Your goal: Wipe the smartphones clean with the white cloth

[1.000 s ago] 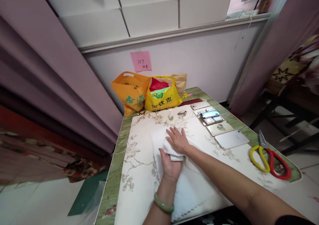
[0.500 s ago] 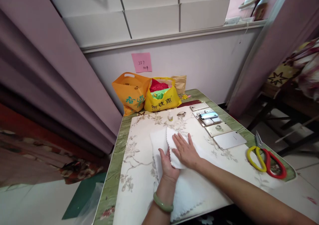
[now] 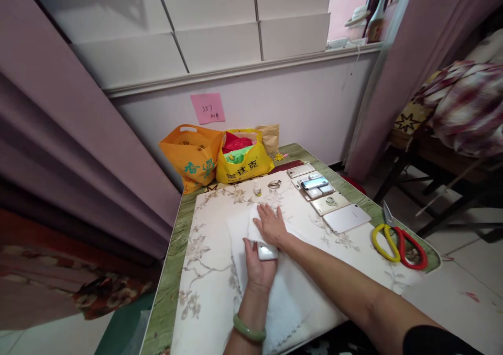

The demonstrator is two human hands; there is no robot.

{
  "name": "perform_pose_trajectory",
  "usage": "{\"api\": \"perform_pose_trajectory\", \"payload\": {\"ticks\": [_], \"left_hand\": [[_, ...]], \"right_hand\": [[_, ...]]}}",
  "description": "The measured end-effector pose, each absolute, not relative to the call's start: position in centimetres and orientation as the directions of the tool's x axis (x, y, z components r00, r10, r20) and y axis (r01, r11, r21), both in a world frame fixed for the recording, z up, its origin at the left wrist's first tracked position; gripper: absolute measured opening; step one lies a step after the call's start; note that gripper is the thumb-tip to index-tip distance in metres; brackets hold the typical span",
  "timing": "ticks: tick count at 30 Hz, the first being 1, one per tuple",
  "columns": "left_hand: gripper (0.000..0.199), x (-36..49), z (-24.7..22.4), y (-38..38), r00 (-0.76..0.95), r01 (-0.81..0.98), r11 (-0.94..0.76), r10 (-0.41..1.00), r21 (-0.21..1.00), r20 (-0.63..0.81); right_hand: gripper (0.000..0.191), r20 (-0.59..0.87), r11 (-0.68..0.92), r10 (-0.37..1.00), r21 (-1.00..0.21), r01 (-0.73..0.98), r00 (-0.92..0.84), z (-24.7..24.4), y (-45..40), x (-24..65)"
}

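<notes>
Cradling the phone point(image 3: 268, 252) from below, the left hand point(image 3: 260, 272) grips it under the flattened right hand point(image 3: 272, 226).

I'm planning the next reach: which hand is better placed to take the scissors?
Right, probably: the right hand lies flat on the cloth, and the scissors are on its side. The left hand holds the white object from below.

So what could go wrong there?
The white device might slip, since the left hand only cups it while the right hand rests on the cloth. The small upright bottle beyond them could be knocked over. The scissors lie near the table's edge; a bump might drop them.
</notes>
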State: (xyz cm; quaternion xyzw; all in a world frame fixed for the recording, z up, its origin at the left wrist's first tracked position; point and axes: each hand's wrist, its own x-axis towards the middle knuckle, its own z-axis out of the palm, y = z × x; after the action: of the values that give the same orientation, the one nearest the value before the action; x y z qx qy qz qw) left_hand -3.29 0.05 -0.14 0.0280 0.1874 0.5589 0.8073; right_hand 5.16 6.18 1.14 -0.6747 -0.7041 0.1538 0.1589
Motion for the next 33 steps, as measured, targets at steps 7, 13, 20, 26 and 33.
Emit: {"api": "perform_pose_trajectory", "payload": {"ticks": [7,13,20,26,33], "left_hand": [[0.046,-3.9,-0.3,-0.6,0.344,-0.867,0.412,0.902,0.28,-0.263],[0.042,-4.0,-0.4,-0.6,0.349,-0.863,0.418,0.899,0.283,-0.263],[0.027,-3.8,-0.8,-0.4,0.338,-0.871,0.418,0.891,0.258,-0.304],[0.041,-4.1,-0.6,-0.9,0.332,-0.845,0.424,0.893,0.326,-0.303],[0.049,-4.0,-0.7,-0.8,0.354,-0.842,0.442,0.885,0.309,-0.302]], "right_hand": [[0.054,0.257,-0.017,0.958,-0.398,0.917,0.129,1.1,5.2,9.8],[0.041,0.391,0.273,0.919,-0.53,0.803,-0.054,3.1,1.3,10.7],[0.028,0.267,0.24,0.957,-0.498,0.833,-0.116,1.5,1.0,10.0],[0.032,0.349,0.066,0.908,-0.668,0.742,0.233,4.5,2.3,13.8],[0.034,0.517,0.219,0.805,-0.716,0.663,0.292,11.5,2.8,15.7]]}}
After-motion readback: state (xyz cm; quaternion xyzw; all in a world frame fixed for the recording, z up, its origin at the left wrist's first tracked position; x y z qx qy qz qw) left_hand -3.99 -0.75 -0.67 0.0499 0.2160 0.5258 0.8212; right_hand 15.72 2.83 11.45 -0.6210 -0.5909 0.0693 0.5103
